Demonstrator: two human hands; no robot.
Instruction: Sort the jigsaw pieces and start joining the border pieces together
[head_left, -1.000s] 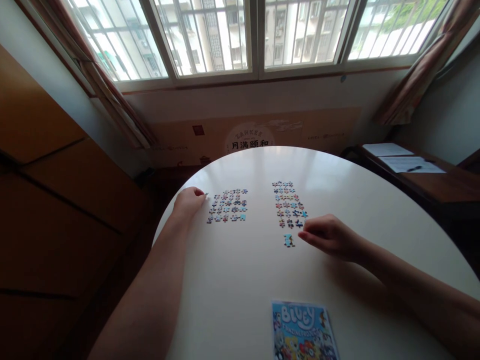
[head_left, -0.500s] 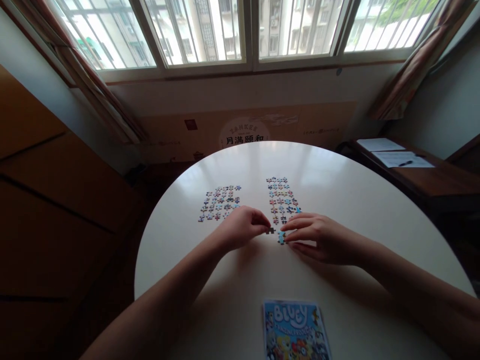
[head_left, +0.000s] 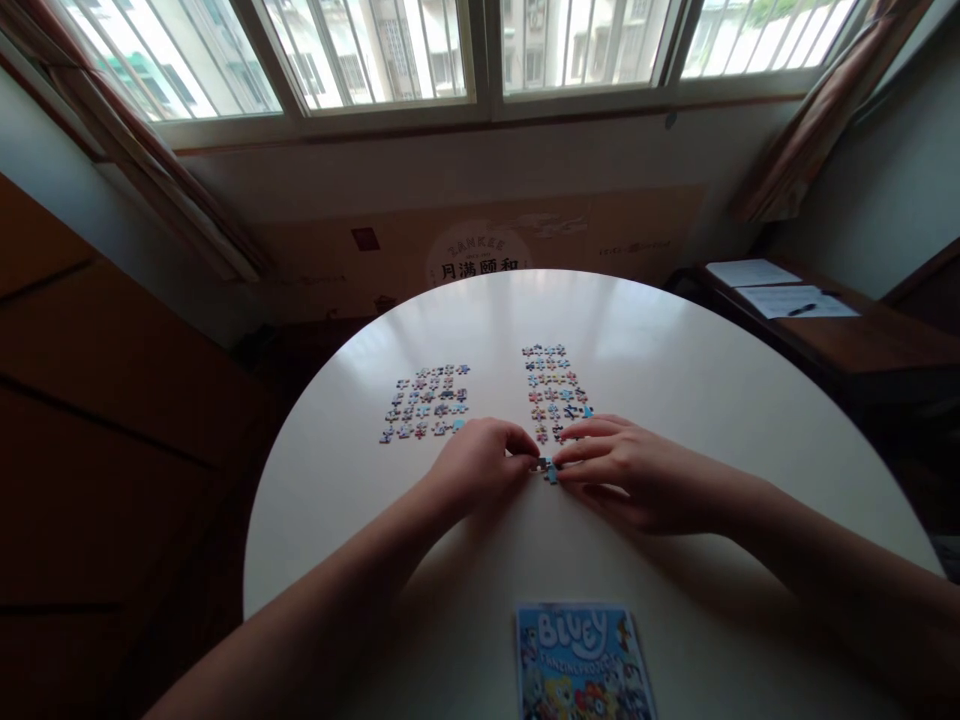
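My left hand (head_left: 484,458) pinches a small dark puzzle piece (head_left: 541,464) between thumb and index finger, at the near end of the right group of pieces. Right beside it lies a light blue piece (head_left: 552,475), with the fingertips of my right hand (head_left: 637,470) resting at its right edge. The two pieces touch or nearly touch. Loose pieces in rows form a left group (head_left: 421,410) and a right group (head_left: 553,380) on the white round table (head_left: 360,600).
A blue picture card (head_left: 585,660) with "BLUEY" lettering lies near the table's front. Papers (head_left: 795,301) and a pen rest on a dark side table (head_left: 892,345) at the right. Windows and curtains stand behind.
My right hand and the light blue piece have come closer to the dark piece in my left hand, and the gap between the pieces has narrowed. The view has shifted slightly.
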